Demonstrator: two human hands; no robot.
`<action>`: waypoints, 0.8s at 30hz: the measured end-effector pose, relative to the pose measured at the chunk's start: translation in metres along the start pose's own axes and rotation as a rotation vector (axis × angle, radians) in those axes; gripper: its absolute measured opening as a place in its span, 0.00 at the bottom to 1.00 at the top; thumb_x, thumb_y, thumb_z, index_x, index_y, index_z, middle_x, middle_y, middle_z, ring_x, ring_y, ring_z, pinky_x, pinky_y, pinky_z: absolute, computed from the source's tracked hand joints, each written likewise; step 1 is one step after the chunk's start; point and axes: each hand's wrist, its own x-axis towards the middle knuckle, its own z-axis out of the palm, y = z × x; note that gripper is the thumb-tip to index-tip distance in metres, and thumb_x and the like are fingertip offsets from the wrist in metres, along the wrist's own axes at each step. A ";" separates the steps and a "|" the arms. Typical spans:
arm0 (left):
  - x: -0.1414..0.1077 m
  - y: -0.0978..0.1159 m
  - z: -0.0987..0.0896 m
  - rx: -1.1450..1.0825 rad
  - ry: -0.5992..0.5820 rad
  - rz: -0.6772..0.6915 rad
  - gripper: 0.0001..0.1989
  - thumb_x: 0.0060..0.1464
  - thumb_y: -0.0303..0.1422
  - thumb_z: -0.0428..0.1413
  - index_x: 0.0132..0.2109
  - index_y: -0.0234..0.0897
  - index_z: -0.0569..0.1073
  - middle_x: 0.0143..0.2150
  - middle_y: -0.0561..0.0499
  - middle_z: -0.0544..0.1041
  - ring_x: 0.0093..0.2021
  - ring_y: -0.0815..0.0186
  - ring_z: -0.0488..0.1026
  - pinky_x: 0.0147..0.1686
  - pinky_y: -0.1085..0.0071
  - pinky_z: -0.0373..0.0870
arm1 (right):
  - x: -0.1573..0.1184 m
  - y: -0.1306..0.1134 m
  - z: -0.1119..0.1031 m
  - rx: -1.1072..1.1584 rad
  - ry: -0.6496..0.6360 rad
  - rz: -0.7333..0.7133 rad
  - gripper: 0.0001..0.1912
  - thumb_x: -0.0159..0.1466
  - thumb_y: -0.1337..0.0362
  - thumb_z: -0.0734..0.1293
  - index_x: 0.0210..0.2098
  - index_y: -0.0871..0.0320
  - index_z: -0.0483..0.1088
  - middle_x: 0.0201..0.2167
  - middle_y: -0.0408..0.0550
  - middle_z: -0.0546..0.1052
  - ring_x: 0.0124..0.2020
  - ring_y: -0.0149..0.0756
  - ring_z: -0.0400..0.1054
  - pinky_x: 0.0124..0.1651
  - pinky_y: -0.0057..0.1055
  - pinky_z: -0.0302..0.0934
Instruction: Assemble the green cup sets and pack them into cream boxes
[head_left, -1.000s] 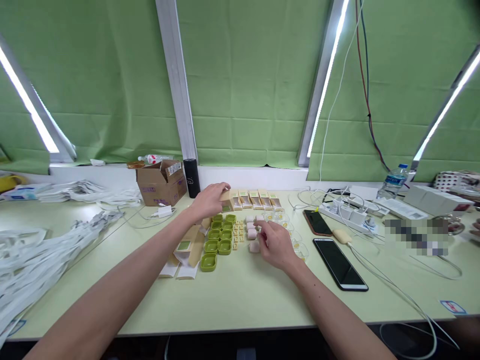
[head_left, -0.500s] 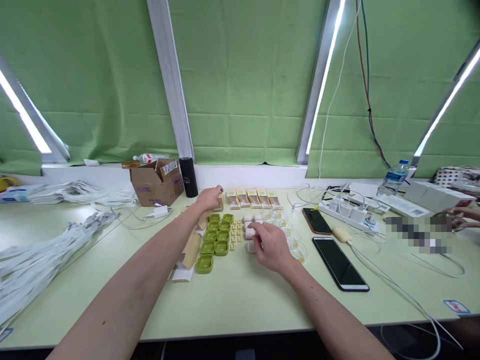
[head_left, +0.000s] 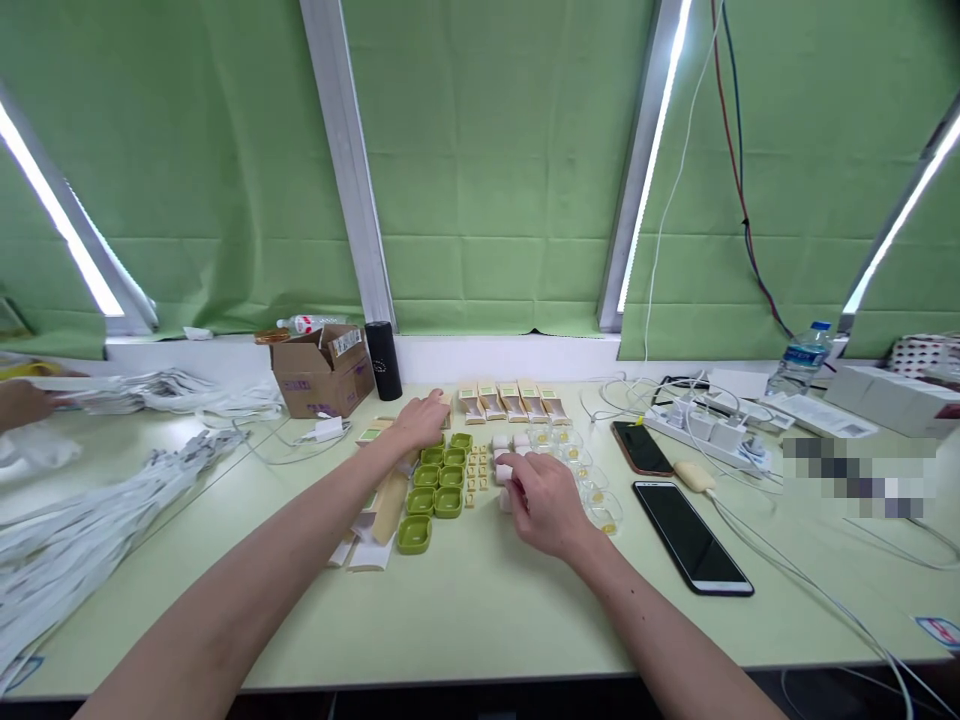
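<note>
At the back of the table, my left hand [head_left: 421, 420] is closed on a small beige carton [head_left: 447, 408], largely hidden behind its fingers. Similar open-ended cartons [head_left: 511, 402] stand in a row to its right. Under my left forearm lie flattened cartons [head_left: 390, 508]. Two columns of green square cups [head_left: 448, 502] sit between my hands, beside small yellowish pieces [head_left: 478, 468]. My right hand [head_left: 546, 500] hovers over or rests on white cylindrical pieces [head_left: 501, 443]; its index finger is extended, the thumb apart. Clear plastic cups [head_left: 592, 490] with yellow bits lie just right of it.
Two phones [head_left: 691, 538] [head_left: 641, 447], a power strip [head_left: 709, 432] and loose cables lie to the right. A cardboard box [head_left: 322, 378] and black tumbler [head_left: 383, 362] stand at back left. White strips [head_left: 142, 500] cover the left side, where another person's hand [head_left: 26, 403] reaches in.
The view has shifted slightly, so the table appears further right. Another person's hand has come in at far left, and one at far right has left view. My hands have barely moved.
</note>
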 end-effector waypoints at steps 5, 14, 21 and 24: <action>0.009 0.005 0.011 -0.022 -0.079 -0.008 0.21 0.52 0.25 0.57 0.53 0.37 0.76 0.66 0.36 0.68 0.52 0.52 0.79 0.53 0.57 0.76 | 0.000 0.001 0.001 -0.002 -0.004 -0.016 0.17 0.64 0.71 0.63 0.51 0.57 0.71 0.33 0.47 0.77 0.33 0.39 0.68 0.38 0.34 0.54; 0.041 -0.004 0.028 -0.069 -0.117 -0.100 0.40 0.53 0.27 0.56 0.73 0.35 0.60 0.80 0.33 0.46 0.65 0.45 0.72 0.57 0.57 0.74 | -0.001 0.003 0.006 0.005 -0.026 0.005 0.17 0.63 0.71 0.63 0.52 0.56 0.70 0.33 0.47 0.77 0.33 0.40 0.68 0.38 0.34 0.54; 0.058 -0.011 0.036 -0.072 -0.100 -0.145 0.42 0.51 0.30 0.58 0.73 0.39 0.60 0.80 0.33 0.47 0.63 0.43 0.74 0.61 0.50 0.69 | 0.000 0.001 0.004 0.004 -0.039 0.000 0.16 0.63 0.72 0.63 0.50 0.57 0.70 0.33 0.47 0.77 0.33 0.39 0.69 0.38 0.34 0.54; 0.061 -0.012 0.037 -0.072 -0.099 -0.162 0.40 0.52 0.33 0.59 0.72 0.41 0.61 0.80 0.33 0.47 0.63 0.43 0.73 0.64 0.47 0.66 | 0.001 0.001 0.005 -0.011 -0.043 -0.007 0.17 0.63 0.72 0.64 0.51 0.57 0.70 0.33 0.47 0.78 0.33 0.39 0.69 0.38 0.34 0.53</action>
